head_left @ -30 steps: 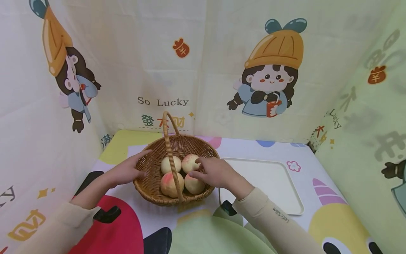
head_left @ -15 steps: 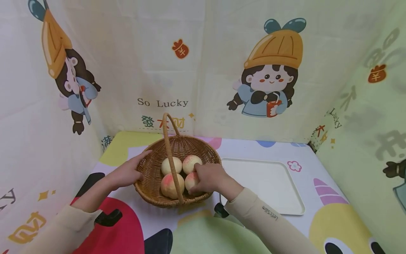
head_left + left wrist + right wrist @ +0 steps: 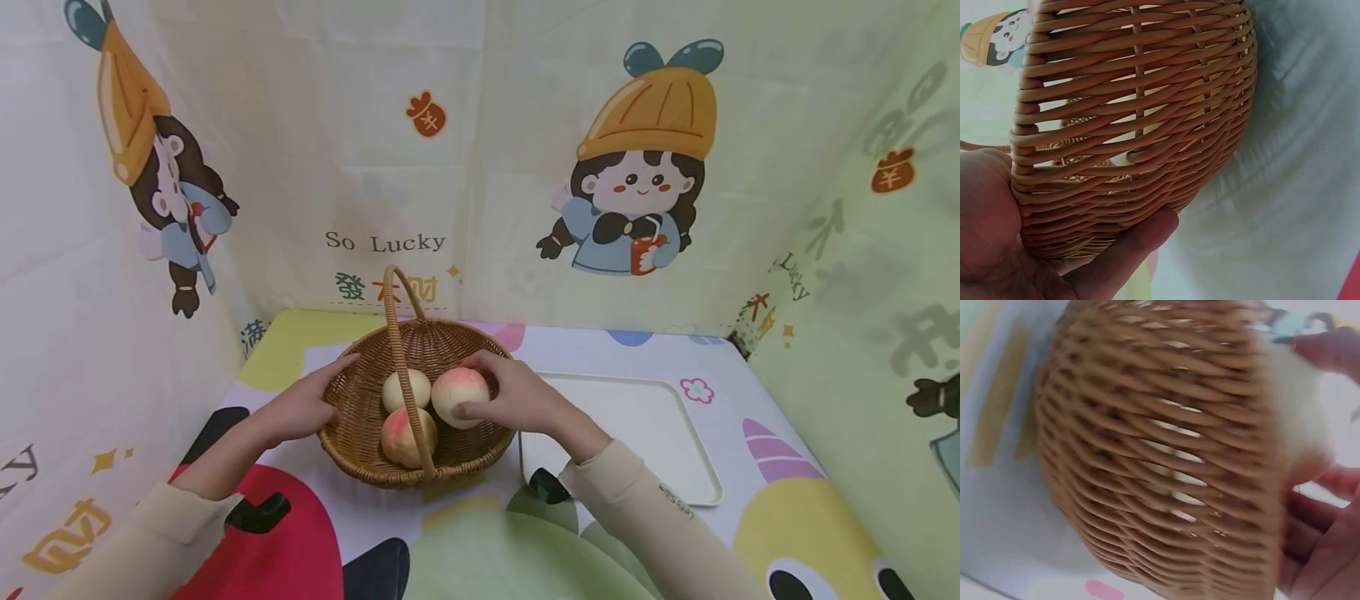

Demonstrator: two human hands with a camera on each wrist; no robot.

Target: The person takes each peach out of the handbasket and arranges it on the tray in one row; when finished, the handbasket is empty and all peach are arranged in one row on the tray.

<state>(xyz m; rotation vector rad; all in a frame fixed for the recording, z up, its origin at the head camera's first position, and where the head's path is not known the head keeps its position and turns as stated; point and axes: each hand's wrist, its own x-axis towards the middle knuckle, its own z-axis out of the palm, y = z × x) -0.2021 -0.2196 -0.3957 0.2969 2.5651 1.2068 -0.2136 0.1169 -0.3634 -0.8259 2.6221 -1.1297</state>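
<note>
Peach [image 3: 459, 395] sits in the right hand [image 3: 517, 400], fingers curled round it, just above the right side of the basket [image 3: 360, 454], w/ two more peaches [image 3: 406, 390] below. Left hand [image 3: 300, 408] lies flat against the basket's left rim, fingers straight, steadying it on the counter [image 3: 480, 508]. Risk: fruit is round & smooth, so a loose hold could drop it onto the others, or it clips the handle [image 3: 397, 325] on the way over. Right wrist view is blurred; grip depth is probably shallow. Tray [image 3: 645, 433] sits just beside the basket, so a fumble could roll across it.
</note>
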